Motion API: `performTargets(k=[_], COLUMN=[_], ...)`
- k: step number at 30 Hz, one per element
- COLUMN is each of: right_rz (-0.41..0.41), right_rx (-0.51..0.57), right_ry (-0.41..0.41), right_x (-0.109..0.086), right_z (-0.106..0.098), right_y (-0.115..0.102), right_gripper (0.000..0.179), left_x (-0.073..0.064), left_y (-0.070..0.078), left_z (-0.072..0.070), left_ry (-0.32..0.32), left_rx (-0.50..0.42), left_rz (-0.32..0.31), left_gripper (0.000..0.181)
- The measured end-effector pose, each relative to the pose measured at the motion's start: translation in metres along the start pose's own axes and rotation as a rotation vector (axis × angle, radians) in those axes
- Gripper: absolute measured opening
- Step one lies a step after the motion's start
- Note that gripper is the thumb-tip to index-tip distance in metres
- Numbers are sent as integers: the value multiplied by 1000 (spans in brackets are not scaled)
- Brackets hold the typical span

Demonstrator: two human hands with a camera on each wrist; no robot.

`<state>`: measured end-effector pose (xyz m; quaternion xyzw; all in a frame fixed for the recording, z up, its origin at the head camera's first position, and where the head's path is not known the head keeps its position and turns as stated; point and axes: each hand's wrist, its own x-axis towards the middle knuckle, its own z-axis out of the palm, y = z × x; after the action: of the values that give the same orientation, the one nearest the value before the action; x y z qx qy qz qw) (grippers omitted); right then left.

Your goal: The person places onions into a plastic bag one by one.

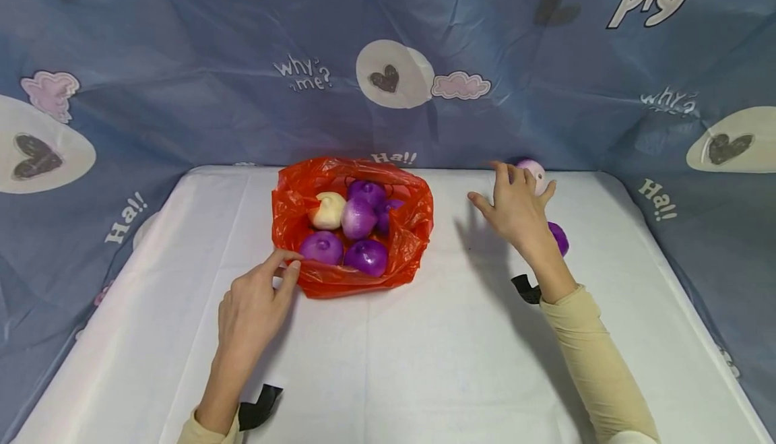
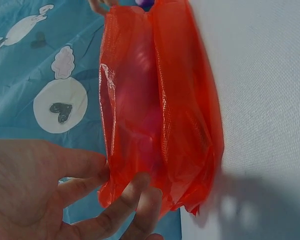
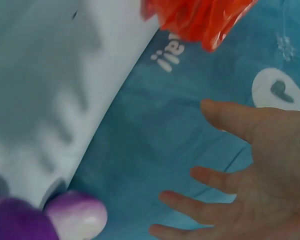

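A red plastic bag stands with its mouth open on the white table. Inside lie several purple onions and one cream-white onion. At the bag's front left corner, my left hand pinches the rim with thumb and finger. The left wrist view shows its fingers against the red plastic. My right hand is raised to the right of the bag, fingers spread and holding nothing. Just behind it is a pale purple onion. A darker purple onion, partly hidden by the right wrist, lies nearer.
A blue printed cloth hangs behind the white table and down both its sides. Black strap ends dangle at both wrists. The right arm casts a shadow across the tabletop.
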<state>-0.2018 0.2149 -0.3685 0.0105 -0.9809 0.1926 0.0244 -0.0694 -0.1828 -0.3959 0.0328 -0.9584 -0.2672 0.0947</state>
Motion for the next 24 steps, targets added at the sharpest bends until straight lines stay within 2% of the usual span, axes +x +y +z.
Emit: performTargets(k=[6, 15, 24], right_rz=[65, 118, 125], right_rx=[-30, -112, -147], right_ry=[-68, -202, -285], right_x=[-4, -18, -29], right_z=[-6, -10, -18], right_y=[18, 45, 61], right_gripper=[83, 92, 91], left_x=[0, -1, -1], left_y=[0, 1, 1], left_z=[0, 0, 0], left_ry=[-4, 1, -3], left_rx=[-1, 6, 3], left_rz=[-2, -2, -3], left_gripper=[22, 21, 21])
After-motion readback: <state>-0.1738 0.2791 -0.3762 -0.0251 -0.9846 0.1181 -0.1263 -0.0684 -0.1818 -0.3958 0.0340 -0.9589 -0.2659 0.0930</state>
